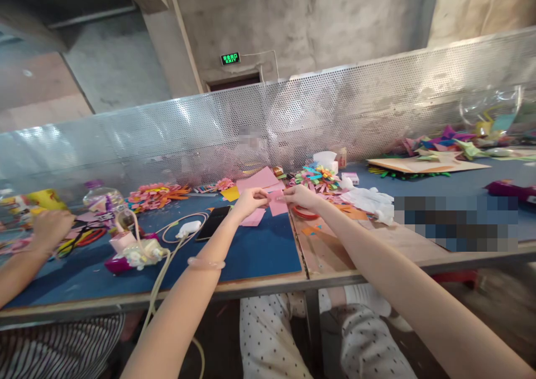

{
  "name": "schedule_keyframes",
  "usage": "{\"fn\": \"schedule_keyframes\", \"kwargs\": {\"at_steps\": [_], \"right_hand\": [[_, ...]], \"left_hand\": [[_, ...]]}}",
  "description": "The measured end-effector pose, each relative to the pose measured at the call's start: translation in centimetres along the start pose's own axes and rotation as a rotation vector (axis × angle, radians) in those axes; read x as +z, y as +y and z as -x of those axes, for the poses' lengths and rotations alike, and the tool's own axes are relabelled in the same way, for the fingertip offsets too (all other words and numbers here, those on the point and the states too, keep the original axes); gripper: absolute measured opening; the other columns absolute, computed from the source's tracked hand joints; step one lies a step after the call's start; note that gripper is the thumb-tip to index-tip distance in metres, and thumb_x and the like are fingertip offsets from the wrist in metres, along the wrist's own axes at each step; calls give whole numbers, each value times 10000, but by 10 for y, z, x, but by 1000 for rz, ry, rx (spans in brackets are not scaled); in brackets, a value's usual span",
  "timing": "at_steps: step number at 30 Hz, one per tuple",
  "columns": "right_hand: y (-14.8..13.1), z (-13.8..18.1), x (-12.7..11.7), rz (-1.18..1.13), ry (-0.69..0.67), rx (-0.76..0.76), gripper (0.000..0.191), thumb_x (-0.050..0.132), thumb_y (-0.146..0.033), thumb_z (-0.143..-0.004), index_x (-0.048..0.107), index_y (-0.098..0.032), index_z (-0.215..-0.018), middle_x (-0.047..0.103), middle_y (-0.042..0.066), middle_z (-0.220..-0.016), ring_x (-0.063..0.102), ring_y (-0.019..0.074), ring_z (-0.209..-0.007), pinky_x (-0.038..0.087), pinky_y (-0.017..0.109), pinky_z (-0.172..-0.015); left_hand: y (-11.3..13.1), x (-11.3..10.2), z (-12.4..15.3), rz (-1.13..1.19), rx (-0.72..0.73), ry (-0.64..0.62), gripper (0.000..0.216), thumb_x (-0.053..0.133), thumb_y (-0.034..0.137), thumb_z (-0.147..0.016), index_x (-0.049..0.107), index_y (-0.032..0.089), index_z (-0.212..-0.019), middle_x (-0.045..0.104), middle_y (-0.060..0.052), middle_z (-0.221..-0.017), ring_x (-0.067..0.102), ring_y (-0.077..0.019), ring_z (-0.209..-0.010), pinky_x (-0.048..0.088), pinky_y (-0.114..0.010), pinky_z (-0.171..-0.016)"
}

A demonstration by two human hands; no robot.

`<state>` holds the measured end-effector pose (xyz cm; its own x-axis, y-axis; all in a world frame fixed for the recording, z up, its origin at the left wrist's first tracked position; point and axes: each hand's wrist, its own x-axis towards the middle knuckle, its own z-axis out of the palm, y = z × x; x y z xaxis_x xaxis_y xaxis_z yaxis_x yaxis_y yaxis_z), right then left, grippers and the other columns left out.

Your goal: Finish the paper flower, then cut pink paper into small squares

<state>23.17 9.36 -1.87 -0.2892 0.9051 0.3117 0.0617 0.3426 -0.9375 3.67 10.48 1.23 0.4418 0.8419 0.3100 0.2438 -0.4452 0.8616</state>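
My left hand [250,200] and my right hand [300,196] are both stretched far out over the table and pinch the same small pink paper piece [277,203] between their fingertips. The paper hangs a little above the blue mat [255,250]. A larger pink sheet [256,179] lies just behind my hands, and another pink scrap [253,217] lies below my left hand. A pale bangle [206,264] sits on my left wrist. A black phone [213,222] lies just left of my left forearm.
A co-worker's hand [50,228] rests at the far left near red scissors [84,238]. A white charger with cables [187,229], colourful paper flowers [156,195], a roll of red tape [305,212] and white tissue [368,200] lie around. A perforated metal screen [293,116] backs the table.
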Motion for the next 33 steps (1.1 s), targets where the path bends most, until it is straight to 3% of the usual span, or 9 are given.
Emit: {"fn": "schedule_keyframes", "kwargs": {"at_steps": [6, 16, 22, 33], "right_hand": [[1, -3, -1, 127, 121, -104, 398, 725, -447, -559, 490, -141, -461, 378, -60, -437, 319, 51, -438, 266, 205, -430], [5, -4, -2, 189, 138, -125, 340, 691, -445, -600, 599, -125, -535, 448, -43, -465, 370, 63, -452, 313, 206, -449], [5, -6, 1, 75, 168, -74, 290, 713, -409, -595, 669, -126, -636, 595, 14, -565, 522, 116, -543, 437, 238, -538], [-1, -4, 6, 83, 226, -102, 325, 640, -464, -663, 610, -144, -617, 586, 8, -581, 533, 126, -544, 443, 231, -515]], "left_hand": [[-4, -2, -2, 12, 2, -32, 182, 719, 215, -631, 609, 118, -740, 659, -32, -641, 644, -146, -622, 548, -351, -713], [5, 3, 4, -9, -16, -36, 162, 715, 197, -634, 616, 114, -731, 661, -34, -645, 640, -140, -597, 549, -349, -711], [-1, -1, 3, -1, -23, -49, 160, 712, 182, -629, 619, 108, -737, 666, -42, -664, 637, -136, -602, 547, -336, -703], [0, -3, 4, -95, 16, -45, 196, 695, 265, -643, 636, 122, -764, 658, -42, -722, 608, -126, -653, 526, -253, -609]]}}
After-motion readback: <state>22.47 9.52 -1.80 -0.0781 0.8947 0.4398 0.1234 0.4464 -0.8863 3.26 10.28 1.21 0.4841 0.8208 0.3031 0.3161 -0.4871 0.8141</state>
